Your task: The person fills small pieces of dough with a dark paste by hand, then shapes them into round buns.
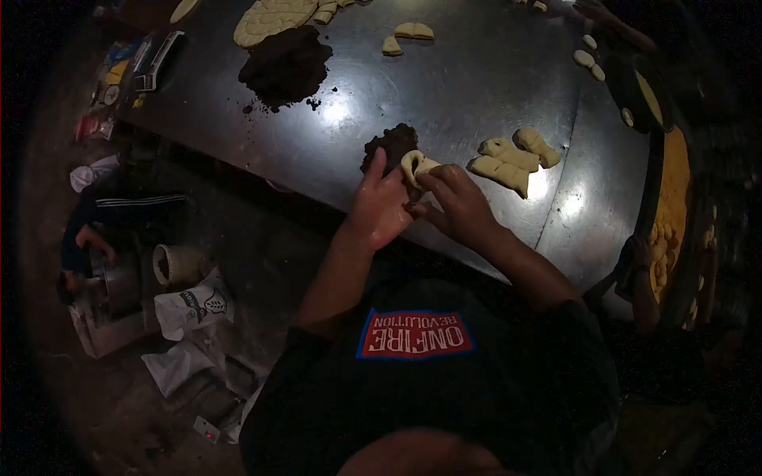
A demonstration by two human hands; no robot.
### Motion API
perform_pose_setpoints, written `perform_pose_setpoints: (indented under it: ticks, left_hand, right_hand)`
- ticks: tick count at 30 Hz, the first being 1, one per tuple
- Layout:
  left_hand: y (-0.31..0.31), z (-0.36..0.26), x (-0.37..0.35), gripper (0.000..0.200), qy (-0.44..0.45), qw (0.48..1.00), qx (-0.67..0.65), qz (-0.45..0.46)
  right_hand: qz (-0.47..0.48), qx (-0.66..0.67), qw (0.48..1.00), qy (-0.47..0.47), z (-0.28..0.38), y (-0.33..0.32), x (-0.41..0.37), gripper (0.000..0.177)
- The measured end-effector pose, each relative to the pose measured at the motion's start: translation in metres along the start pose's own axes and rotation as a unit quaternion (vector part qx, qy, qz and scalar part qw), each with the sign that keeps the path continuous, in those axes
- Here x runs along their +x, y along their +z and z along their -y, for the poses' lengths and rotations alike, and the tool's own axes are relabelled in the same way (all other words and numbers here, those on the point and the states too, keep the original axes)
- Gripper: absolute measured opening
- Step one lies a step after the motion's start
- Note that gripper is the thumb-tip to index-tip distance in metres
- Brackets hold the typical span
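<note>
A folded piece of pale dough [414, 165] with a dark hollow in it is between my two hands, above the metal table. The fingers of my right hand [456, 202] are closed on the dough from the right. My left hand [381, 208] is opened out flat, palm up, with its thumb stretched away; its other fingers are partly hidden by the dough and my right hand. Just beyond them lies a small heap of dark crumbly filling [390, 143]. To the right are several cut dough pieces [508, 156].
A larger mound of dark filling [286, 67] and a flat scored dough round [274, 20] lie farther back. Two dough pieces [413, 31] sit near the far middle. Small pale dough balls [584, 58] lie at right. Another person [87, 238] is at lower left, beside a bucket [176, 264].
</note>
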State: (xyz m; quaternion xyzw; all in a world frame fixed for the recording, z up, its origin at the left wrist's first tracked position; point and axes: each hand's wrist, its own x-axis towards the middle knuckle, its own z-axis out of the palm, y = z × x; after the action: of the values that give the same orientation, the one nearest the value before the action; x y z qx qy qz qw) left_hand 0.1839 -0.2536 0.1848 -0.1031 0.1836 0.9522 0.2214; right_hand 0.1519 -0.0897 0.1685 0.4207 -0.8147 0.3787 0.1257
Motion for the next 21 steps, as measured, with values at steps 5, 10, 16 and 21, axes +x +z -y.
perform_pose_setpoints:
  ticks: [5, 10, 16, 21]
  left_hand:
    - [-0.002, 0.0, -0.034, 0.033, 0.049, 0.95, 0.308, 0.004]
    - [0.012, 0.013, -0.053, 0.031, 0.22, 0.94, 0.242, 0.1]
    - [0.027, 0.035, -0.045, 0.08, 0.343, 0.762, 0.549, 0.009]
    - [0.027, 0.016, -0.034, 0.074, 0.25, 0.817, 0.498, 0.151]
  right_hand:
    - [-0.008, 0.039, 0.996, -0.083, 0.042, -0.016, 0.001, 0.034]
    - [-0.181, 0.312, 0.907, 0.217, 0.084, -0.017, 0.013, 0.037]
    - [-0.181, 0.046, 0.975, 0.116, 0.073, 0.0, 0.009, 0.039]
    - [-0.247, -0.081, 0.963, 0.071, 0.046, -0.013, 0.01, 0.051]
